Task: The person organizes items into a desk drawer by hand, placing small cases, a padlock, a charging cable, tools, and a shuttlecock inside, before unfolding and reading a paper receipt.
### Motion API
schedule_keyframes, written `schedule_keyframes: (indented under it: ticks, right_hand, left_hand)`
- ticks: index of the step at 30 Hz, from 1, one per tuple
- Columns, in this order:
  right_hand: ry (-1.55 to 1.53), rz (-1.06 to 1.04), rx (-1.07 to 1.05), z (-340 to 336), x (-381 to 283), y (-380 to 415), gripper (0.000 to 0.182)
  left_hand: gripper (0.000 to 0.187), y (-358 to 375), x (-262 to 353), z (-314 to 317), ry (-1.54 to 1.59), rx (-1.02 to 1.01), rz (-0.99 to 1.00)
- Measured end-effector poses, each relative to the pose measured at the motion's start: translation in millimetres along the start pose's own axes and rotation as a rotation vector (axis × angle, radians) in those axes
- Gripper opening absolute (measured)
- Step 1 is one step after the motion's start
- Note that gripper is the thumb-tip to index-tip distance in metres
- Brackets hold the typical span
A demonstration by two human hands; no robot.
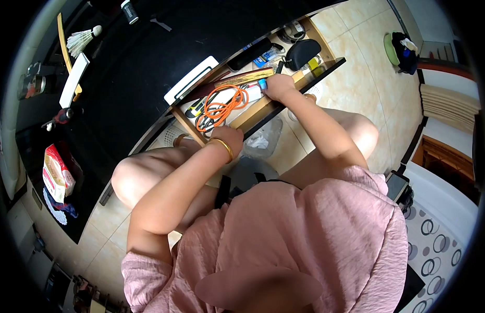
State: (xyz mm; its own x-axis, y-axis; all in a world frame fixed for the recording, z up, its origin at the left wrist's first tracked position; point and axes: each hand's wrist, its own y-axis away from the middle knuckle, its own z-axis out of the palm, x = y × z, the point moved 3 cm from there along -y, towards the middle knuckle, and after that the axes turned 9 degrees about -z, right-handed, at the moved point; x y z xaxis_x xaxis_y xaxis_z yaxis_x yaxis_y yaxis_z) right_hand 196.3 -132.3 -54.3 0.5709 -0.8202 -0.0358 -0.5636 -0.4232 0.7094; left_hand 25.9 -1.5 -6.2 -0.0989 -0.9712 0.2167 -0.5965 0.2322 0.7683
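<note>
While the right hand (278, 86) pinched a small, light, rigid blue object (262, 83), the left hand (228, 139) gripped the wooden drawer's front edge (253, 112).

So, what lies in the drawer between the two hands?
In the head view, a coiled orange cord lies in the open drawer between the left hand at the front edge and the right hand, with scissors beside it.

I wore a loose, crinkled pink short-sleeved top (305, 229) and a plain gold bangle (223, 146) round my left wrist; both my arms were bare below the sleeves.
</note>
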Motion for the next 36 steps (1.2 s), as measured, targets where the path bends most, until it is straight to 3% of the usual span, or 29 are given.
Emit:
schedule_keyframes:
  ticks: [7,9,13,19,21,24,27,29,33,36]
  right_hand:
    - [0.007,-0.035,0.136,12.4,-15.4,-8.2,0.021]
    - [0.057,-0.178,0.445,9.7,-17.1,-6.5,0.015]
    - [0.08,-0.337,0.564,-6.0,-8.3,1.9,0.013]
    - [-0.278,-0.397,1.105,-82.1,-25.0,54.2,0.012]
    - [-0.51,-0.346,1.173,-108.3,-33.0,73.9,0.009]
    - [-0.746,-0.52,1.25,-152.8,-69.8,93.9,0.009]
    - [-0.693,-0.722,1.189,-206.4,-125.2,92.3,0.014]
    - [-0.397,-0.76,1.172,-242.1,-160.5,69.7,0.024]
    - [-0.094,-0.49,0.915,-286.0,-221.2,-19.3,0.056]
    - [-0.096,-0.441,0.774,-297.6,-234.2,-57.9,0.05]
  left_hand:
    - [0.036,-2.1,-2.6,0.8,0.04,0.03,0.013]
    - [0.036,-1.4,-1.3,1.4,0.006,0.026,0.034]
    - [0.035,-3.1,-2.2,0.5,0.041,0.03,0.009]
    - [0.027,2.2,-1.7,-1.2,0.085,0.081,0.062]
    - [0.026,6.4,-0.4,-4.4,0.083,0.096,0.046]
    - [0.025,8.3,-1.1,-9.5,0.088,0.093,0.044]
    - [0.025,7.2,-1.6,-7.8,0.093,0.077,0.046]
    - [0.024,-3.6,-1.9,4.2,0.069,0.102,0.088]
    - [0.024,5.7,0.2,-3.4,0.117,0.112,0.07]
    - [0.024,2.2,1.1,0.6,0.108,0.131,0.039]
